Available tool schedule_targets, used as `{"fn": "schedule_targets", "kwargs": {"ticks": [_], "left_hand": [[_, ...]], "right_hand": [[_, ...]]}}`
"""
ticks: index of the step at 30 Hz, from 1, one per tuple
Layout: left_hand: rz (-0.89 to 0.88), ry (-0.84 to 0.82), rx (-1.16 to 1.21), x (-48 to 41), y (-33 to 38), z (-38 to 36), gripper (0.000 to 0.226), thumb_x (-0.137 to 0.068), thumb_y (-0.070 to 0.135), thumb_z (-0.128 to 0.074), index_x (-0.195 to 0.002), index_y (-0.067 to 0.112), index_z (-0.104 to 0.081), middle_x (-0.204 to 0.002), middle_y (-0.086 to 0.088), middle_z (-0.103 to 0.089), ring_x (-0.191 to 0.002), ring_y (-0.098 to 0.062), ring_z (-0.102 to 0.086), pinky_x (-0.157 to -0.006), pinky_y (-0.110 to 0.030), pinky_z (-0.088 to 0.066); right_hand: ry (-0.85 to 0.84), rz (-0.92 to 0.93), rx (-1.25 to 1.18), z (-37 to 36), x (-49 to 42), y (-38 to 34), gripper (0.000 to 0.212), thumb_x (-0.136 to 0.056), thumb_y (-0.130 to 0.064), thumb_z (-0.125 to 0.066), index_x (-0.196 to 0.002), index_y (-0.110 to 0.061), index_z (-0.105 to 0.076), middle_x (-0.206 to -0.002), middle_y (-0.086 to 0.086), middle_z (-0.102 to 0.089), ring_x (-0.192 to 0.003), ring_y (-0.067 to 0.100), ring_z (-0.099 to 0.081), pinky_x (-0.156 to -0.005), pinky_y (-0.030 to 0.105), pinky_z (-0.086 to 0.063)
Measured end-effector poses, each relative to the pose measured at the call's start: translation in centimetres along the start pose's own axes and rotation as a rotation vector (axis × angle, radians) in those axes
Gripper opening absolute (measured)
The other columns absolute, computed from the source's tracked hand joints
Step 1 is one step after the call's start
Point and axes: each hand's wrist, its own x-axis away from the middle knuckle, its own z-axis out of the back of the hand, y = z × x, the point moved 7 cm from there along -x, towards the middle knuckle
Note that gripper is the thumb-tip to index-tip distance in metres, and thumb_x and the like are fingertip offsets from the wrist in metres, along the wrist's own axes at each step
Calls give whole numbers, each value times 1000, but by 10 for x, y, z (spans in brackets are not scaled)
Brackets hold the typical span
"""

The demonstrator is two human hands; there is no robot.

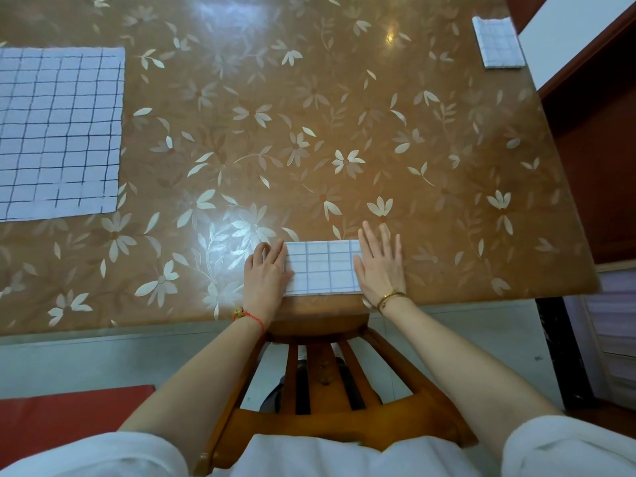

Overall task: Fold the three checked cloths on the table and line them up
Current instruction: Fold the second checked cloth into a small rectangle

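A folded white checked cloth (321, 266) lies as a small rectangle at the table's near edge. My left hand (266, 273) rests on its left end with the fingers bent over the edge. My right hand (380, 263) lies flat with straight fingers on its right end. A second checked cloth (58, 132) is spread out unfolded at the left of the table. A third checked cloth (498, 43), folded small, sits at the far right corner.
The table (309, 132) has a glossy brown top with a pale flower pattern. A wooden chair (323, 383) stands under the near edge, right below my hands. A red mat (69, 421) lies on the floor at lower left. Dark wooden furniture (599, 166) stands to the right.
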Motion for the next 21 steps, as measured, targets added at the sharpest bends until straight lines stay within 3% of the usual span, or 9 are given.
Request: {"fn": "schedule_targets", "kwargs": {"ticks": [5, 7, 14, 21], "left_hand": [[5, 11, -83, 2, 3, -4, 60, -78, 22, -78, -132, 6, -57, -135, -5, -60, -122, -36, -54, -90, -47, -51], [12, 7, -113, 2, 4, -6, 63, -77, 21, -79, -133, 6, -57, -137, -5, -59, -123, -35, -54, -90, -46, -51], [-16, -23, -138, 12, 3, -9, 53, -93, 19, -61, -143, 9, -48, -150, -3, -47, -136, -35, -42, -103, -48, -43], [-187, 36, -120, 54, 6, 6, 30, -80, 21, -78, -109, 15, -74, -119, 1, -70, -118, -31, -58, -90, -43, -51]], "right_hand": [[-65, 398, -15, 7, -13, -69, 54, -103, -35, -14, -156, -22, -7, -163, -8, -1, -150, 22, 4, -121, 50, -3], [-103, 474, 19, 5, -18, -90, 54, -104, -34, -14, -155, -21, -7, -163, -9, -3, -150, 22, 6, -121, 51, 0], [-177, 460, 45, -1, -21, -103, 53, -104, -35, -13, -156, -23, -6, -162, -12, -4, -150, 21, 11, -120, 52, 4], [-211, 425, 15, -4, -21, -104, 53, -104, -33, -14, -156, -25, -4, -162, -14, -3, -150, 21, 10, -120, 52, 4]]}}
